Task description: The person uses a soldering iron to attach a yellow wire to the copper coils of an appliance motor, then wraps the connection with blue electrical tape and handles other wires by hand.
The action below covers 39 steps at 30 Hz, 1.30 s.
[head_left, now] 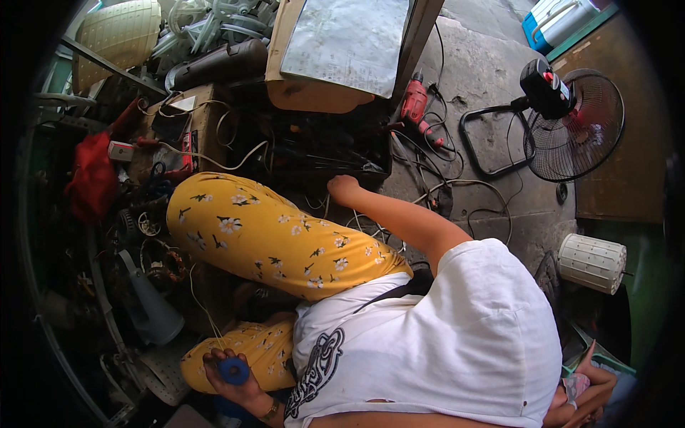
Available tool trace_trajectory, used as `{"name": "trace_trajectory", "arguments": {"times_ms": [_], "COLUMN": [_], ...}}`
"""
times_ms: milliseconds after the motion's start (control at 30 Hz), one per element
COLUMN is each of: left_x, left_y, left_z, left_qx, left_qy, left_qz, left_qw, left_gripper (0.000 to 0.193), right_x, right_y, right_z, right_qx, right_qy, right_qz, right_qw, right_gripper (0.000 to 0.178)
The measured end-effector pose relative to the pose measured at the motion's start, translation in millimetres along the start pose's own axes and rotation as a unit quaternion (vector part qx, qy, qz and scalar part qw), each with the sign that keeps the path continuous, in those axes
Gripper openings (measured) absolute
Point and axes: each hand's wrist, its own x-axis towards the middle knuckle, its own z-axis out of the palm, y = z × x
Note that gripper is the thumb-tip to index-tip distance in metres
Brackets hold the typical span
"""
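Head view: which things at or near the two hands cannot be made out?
Head view, right hand: fingertips hidden behind the hand itself; cannot tell what, if anything, it holds.
Head view, left hand: palm partly covered by the blue ring.
Head view, dark box: most contents lost in shadow.

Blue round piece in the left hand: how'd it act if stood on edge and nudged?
The blue round piece would probably roll, given its circular rim. Likely light: the left hand holds it alone. The thin pale strands running up from that hand might snag it, but whether they're attached isn't clear.
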Motion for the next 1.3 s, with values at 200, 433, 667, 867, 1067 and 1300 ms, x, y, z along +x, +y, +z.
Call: {"name": "trace_trajectory", "arguments": {"times_ms": [200, 433, 667, 867, 1067, 1300], "left_x": [7, 6, 12, 13, 26, 29], "left_y": [-7, -19, -20, -24, -28, -18], "left_z": [-2, 1, 5, -7, 8, 53], "left_qx": [-0.002, 0.002, 0.036, 0.010, 0.090, 0.024], "left_qy": [-0.021, 0.066, 0.085, 0.049, 0.121, 0.282], "left_qz": [-0.008, 0.010, 0.023, 0.007, 0.000, -0.050], "left_qw": [1.000, 0.998, 0.995, 0.999, 0.989, 0.958], "left_gripper": [0.037, 0.031, 0.028, 0.029, 0.025, 0.024], "right_x": [10, 9, 8, 8, -40, -168], "right_y": [-14, -20, -21, -23, -21, 224], "right_z": [24, 35, 28, 33, -8, -84], "right_qx": [0.024, 0.038, 0.035, 0.057, 0.118, 0.141], "right_qy": [0.033, 0.036, 0.012, -0.011, 0.100, 0.464], "right_qz": [0.076, 0.107, 0.068, 0.088, -0.058, 0.297], "right_qw": [0.996, 0.993, 0.997, 0.994, 0.986, 0.823], "right_gripper": [0.013, 0.012, 0.012, 0.018, 0.036, 0.030]}}
